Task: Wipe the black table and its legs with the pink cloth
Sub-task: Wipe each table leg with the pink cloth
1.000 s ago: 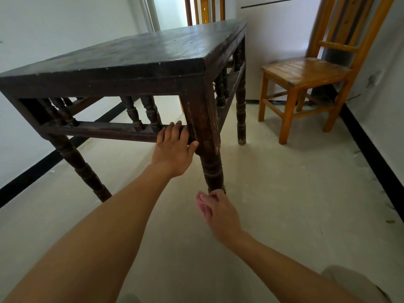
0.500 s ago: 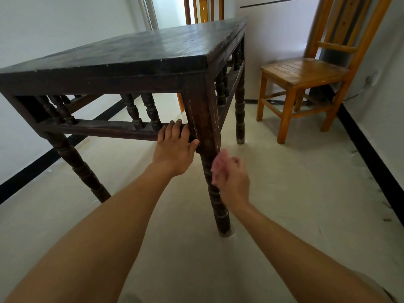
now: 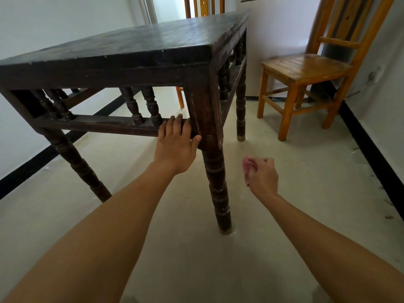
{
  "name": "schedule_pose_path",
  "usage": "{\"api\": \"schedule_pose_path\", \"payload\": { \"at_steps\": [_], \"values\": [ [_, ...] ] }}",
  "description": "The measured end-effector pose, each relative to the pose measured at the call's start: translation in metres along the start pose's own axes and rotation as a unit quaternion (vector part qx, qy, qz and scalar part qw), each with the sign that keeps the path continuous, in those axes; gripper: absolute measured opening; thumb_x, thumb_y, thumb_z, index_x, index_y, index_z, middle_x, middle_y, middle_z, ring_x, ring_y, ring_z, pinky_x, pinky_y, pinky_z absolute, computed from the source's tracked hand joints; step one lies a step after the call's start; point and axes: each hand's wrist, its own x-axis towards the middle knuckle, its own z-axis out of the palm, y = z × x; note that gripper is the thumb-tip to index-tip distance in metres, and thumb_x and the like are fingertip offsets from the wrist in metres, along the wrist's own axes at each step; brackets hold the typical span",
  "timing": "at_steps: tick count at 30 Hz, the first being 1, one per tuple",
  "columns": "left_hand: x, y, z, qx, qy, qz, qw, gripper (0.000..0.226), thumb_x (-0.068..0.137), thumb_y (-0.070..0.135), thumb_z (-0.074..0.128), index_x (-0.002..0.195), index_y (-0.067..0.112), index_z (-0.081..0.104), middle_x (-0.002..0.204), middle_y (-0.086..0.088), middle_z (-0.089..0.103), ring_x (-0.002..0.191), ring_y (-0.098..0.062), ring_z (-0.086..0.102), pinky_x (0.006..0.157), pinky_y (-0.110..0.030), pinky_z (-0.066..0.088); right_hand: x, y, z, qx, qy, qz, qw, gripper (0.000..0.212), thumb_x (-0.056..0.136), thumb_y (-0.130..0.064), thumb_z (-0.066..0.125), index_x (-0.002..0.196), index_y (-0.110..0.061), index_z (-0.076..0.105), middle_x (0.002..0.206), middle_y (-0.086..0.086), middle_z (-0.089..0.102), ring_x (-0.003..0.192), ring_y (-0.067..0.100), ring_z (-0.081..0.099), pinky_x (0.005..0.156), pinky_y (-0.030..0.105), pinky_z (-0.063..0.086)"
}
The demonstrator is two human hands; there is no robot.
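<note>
The black table [image 3: 140, 43] fills the upper left, its worn dark top seen from below eye level. Its near turned leg [image 3: 216, 178] runs down to the floor in the middle of the view. My left hand [image 3: 176, 143] grips the lower rail [image 3: 98, 125] just left of that leg, fingers curled over the rail. My right hand [image 3: 262, 174] hangs in the air to the right of the leg, apart from it, closed around the bunched pink cloth [image 3: 247, 165], of which only a small part shows.
A wooden chair [image 3: 306, 71] stands at the right against the wall. A second chair's back [image 3: 203, 6] shows behind the table. White walls with a black skirting strip [image 3: 376, 154] run along both sides. The floor is pale and dusty.
My right hand with the cloth rose from the foot of the near leg, then moved off the leg to the right. The left hand kept its hold on the rail.
</note>
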Motion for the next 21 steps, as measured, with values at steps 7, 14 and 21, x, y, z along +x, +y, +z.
{"api": "schedule_pose_path", "payload": {
  "at_steps": [7, 14, 21],
  "values": [
    [-0.004, -0.001, 0.016, -0.019, 0.078, -0.006, 0.997, 0.056, 0.100, 0.048, 0.024, 0.134, 0.007, 0.043, 0.141, -0.019, 0.043, 0.134, -0.037, 0.035, 0.116, -0.051, 0.019, -0.077, -0.019, 0.062, 0.092, -0.028, -0.137, 0.986, 0.017, 0.100, -0.024, 0.050, 0.112, -0.018, 0.061, 0.103, -0.003, 0.050, 0.066, 0.008, 0.057, 0.060, 0.018, 0.053],
    [-0.006, 0.001, 0.026, -0.048, 0.153, -0.018, 0.987, 0.054, 0.100, 0.047, 0.032, 0.131, 0.006, 0.047, 0.135, -0.016, 0.049, 0.131, -0.034, 0.039, 0.116, -0.048, 0.020, -0.069, 0.006, 0.039, 0.119, -0.071, -0.037, 0.990, 0.017, 0.096, -0.025, 0.058, 0.112, -0.027, 0.064, 0.105, -0.005, 0.052, 0.080, 0.008, 0.061, 0.069, 0.020, 0.057],
    [0.002, 0.002, 0.044, -0.065, 0.240, -0.017, 0.968, 0.053, 0.098, 0.048, 0.032, 0.124, 0.007, 0.052, 0.126, -0.014, 0.054, 0.124, -0.031, 0.044, 0.116, -0.046, 0.021, -0.042, -0.024, 0.049, 0.239, 0.004, 0.063, 0.969, 0.025, 0.100, -0.035, 0.050, 0.115, -0.020, 0.060, 0.105, -0.004, 0.056, 0.078, 0.004, 0.063, 0.063, 0.015, 0.053]
  ]
}}
